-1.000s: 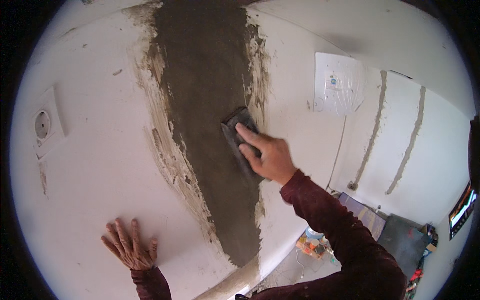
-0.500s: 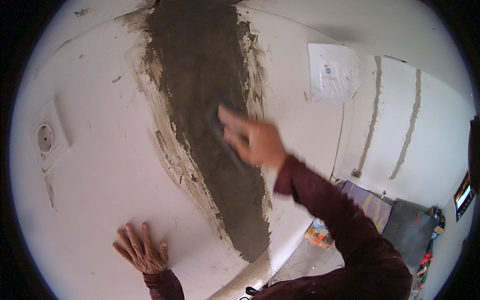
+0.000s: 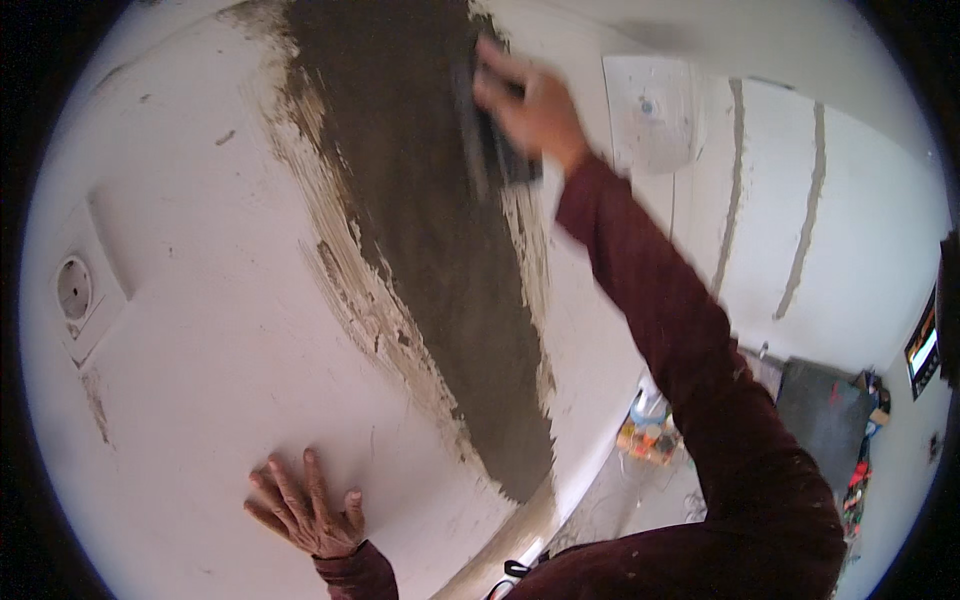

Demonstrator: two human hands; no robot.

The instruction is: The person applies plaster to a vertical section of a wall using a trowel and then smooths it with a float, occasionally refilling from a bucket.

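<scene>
A broad dark strip of wet plaster [image 3: 400, 220] runs down the white wall [image 3: 200, 300], with rough, pale, streaked edges on both sides. My right hand [image 3: 536, 112] grips a dark rectangular float [image 3: 515, 160] against the upper right edge of this strip; both are blurred by motion. Low on the wall, left of the strip, my left hand [image 3: 312, 510] rests with fingers spread, holding nothing.
A white socket [image 3: 74, 290] is at left. A plastic-covered white panel [image 3: 648, 115] sits at upper right, beside a wall with narrow grey filled lines [image 3: 805, 230]. Below lie a dark board [image 3: 820, 410] and clutter [image 3: 648, 440]. A black-framed screen or window [image 3: 920, 345] shows far right.
My right hand and the float have swept up the strip from its middle to near the top. The view has shifted; my left hand stays spread on the wall.
</scene>
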